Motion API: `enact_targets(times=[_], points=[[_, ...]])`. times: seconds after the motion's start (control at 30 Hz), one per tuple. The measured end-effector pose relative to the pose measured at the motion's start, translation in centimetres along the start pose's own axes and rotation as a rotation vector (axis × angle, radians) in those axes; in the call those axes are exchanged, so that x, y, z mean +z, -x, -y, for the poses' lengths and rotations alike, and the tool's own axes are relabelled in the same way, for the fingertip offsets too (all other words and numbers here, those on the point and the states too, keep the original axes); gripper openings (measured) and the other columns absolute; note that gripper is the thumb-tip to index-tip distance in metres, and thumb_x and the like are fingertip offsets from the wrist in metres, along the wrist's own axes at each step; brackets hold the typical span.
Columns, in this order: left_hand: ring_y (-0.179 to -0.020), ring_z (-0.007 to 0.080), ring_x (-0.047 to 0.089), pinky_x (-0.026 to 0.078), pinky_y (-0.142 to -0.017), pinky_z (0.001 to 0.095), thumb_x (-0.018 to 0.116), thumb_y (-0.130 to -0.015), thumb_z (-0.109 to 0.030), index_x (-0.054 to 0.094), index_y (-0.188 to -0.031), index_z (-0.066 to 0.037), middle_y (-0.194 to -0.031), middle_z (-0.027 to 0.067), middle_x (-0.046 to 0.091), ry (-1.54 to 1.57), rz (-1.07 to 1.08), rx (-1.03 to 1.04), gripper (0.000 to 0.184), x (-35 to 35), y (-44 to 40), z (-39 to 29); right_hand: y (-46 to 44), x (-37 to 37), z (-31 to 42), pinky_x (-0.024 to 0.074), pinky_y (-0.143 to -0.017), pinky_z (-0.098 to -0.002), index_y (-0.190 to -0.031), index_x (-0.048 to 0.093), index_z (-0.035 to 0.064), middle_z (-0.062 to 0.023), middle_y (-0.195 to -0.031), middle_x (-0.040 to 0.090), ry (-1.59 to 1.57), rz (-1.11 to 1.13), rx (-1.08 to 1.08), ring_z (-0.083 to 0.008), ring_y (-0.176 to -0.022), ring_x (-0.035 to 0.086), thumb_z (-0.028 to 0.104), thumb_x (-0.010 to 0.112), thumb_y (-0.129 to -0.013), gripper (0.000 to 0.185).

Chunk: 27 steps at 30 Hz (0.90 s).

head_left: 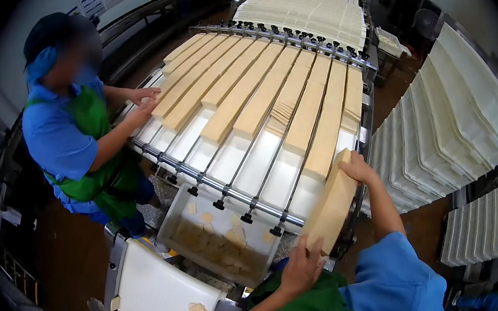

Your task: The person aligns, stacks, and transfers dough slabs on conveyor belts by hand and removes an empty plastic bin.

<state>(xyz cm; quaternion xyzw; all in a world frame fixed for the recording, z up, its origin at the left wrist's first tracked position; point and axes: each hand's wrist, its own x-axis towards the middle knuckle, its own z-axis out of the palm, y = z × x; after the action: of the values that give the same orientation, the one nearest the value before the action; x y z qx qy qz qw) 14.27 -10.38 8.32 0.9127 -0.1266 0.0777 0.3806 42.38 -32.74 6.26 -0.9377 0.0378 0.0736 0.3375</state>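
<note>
A long stack of thin, pale dough sheets [331, 204] lies slanted at the conveyor's near right corner, between my two hands. My left hand [303, 266] presses its fingers against the near end of this stack. At the far end, my right hand [358, 167] grips the stack's right side, fingers partly hidden. Beyond it, several similar rows of stacked sheets [295, 98] lie in lanes split by thin metal rods. One short group of sheets [283, 111] leans over, fanned out, in a middle lane.
A co-worker [83, 125] stands at the left, hands at the leftmost rows. A bin [176, 216] with loose sheets sits below the roller bar [202, 179]. White trays [447, 114] stand stacked at right. A white belt [160, 288] lies at lower left.
</note>
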Motion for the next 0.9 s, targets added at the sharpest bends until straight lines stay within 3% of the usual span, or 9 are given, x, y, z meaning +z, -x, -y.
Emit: enact_targets(times=[0.07,0.17,0.2,0.33,0.47,0.53,0.67,0.8,0.9], points=[[-0.113,0.0479,0.045,0.044,-0.091,0.0474,0.067,-0.083,-0.021,0.035,-0.137,-0.012,-0.134,0.03,0.029,0.131,0.197,0.018,0.063,1.5,-1.3,-0.5,-1.4,-1.0,-0.7,0.0374,-0.098,-0.0485,-0.118,0.048,-0.0076,-0.0317,-0.12,0.051,0.212,0.108,-0.105,-0.0454,-0.111,0.047,0.043,0.054,-0.078,0.065],[-0.12,0.0503,0.039,0.042,-0.095,0.0481,0.064,-0.085,-0.02,0.033,-0.137,-0.011,-0.136,0.0309,0.025,0.206,0.254,0.008,0.062,2.7,-3.7,-0.6,-4.4,-2.2,0.9,0.0336,-0.098,-0.0533,-0.116,0.052,-0.006,-0.0268,-0.121,0.054,0.487,0.157,-0.033,-0.043,-0.115,0.046,0.047,0.045,-0.082,0.063],[-0.12,0.0503,0.039,0.042,-0.095,0.0481,0.064,-0.085,-0.02,0.033,-0.137,-0.011,-0.136,0.0309,0.025,0.199,0.263,0.004,0.062,3.0,-4.4,-0.6,-5.7,-2.6,0.9,0.0287,-0.099,-0.055,-0.113,0.055,-0.0052,-0.0235,-0.121,0.055,0.476,0.166,-0.026,-0.0405,-0.118,0.045,0.047,0.039,-0.084,0.062],[-0.121,0.051,0.038,0.041,-0.097,0.0476,0.062,-0.085,-0.016,0.032,-0.138,-0.009,-0.139,0.0325,0.021,0.216,0.282,-0.066,0.061,4.8,-7.4,0.0,-11.1,-2.1,-1.2,0.0259,-0.102,-0.0522,-0.119,0.054,-0.0038,-0.0237,-0.123,0.055,0.538,0.098,-0.021,-0.0407,-0.122,0.042,0.046,0.036,-0.085,0.063],[-0.123,0.0513,0.036,0.042,-0.098,0.0465,0.06,-0.086,-0.014,0.032,-0.138,-0.008,-0.141,0.0323,0.016,0.237,0.285,-0.128,0.06,6.0,-9.7,0.5,-12.5,-2.3,-0.6,0.0251,-0.103,-0.0512,-0.125,0.049,-0.0043,-0.0234,-0.132,0.049,0.534,0.163,0.064,-0.0405,-0.127,0.038,0.044,0.035,-0.085,0.064],[-0.122,0.051,0.038,0.042,-0.097,0.0462,0.059,-0.085,-0.013,0.032,-0.138,-0.008,-0.141,0.0329,0.015,0.235,0.296,-0.121,0.059,7.0,-10.2,1.2,-13.1,-1.8,-1.6,0.0239,-0.105,-0.0501,-0.13,0.045,-0.0048,-0.0224,-0.142,0.037,0.531,-0.011,-0.01,-0.0397,-0.13,0.035,0.042,0.034,-0.086,0.065],[-0.118,0.0508,0.042,0.043,-0.097,0.0451,0.057,-0.085,-0.009,0.032,-0.138,-0.007,-0.141,0.0344,0.014,0.236,0.257,-0.069,0.059,8.9,-11.0,2.2,-14.6,-1.2,-3.1,0.0246,-0.105,-0.0503,-0.125,0.047,-0.0049,-0.0212,-0.142,0.037,0.452,-0.134,-0.096,-0.0382,-0.127,0.038,0.038,0.035,-0.086,0.059],[-0.117,0.0519,0.042,0.043,-0.096,0.0447,0.056,-0.083,-0.006,0.033,-0.137,-0.007,-0.141,0.0344,0.014,0.296,0.302,-0.15,0.059,9.4,-12.0,2.4,-14.6,-2.4,-3.4,0.028,-0.101,-0.0526,-0.115,0.051,-0.0017,-0.0194,-0.126,0.048,0.469,-0.102,-0.16,-0.0361,-0.119,0.043,0.032,0.04,-0.085,0.046],[-0.116,0.0522,0.043,0.043,-0.096,0.0446,0.056,-0.082,-0.002,0.033,-0.137,-0.007,-0.141,0.0347,0.014,0.215,0.206,-0.037,0.059,10.2,-12.7,3.0,-14.0,-2.3,-3.2,0.0284,-0.099,-0.0526,-0.113,0.052,-0.0004,-0.0197,-0.119,0.051,0.468,-0.205,-0.202,-0.0349,-0.115,0.044,0.029,0.046,-0.084,0.042]])
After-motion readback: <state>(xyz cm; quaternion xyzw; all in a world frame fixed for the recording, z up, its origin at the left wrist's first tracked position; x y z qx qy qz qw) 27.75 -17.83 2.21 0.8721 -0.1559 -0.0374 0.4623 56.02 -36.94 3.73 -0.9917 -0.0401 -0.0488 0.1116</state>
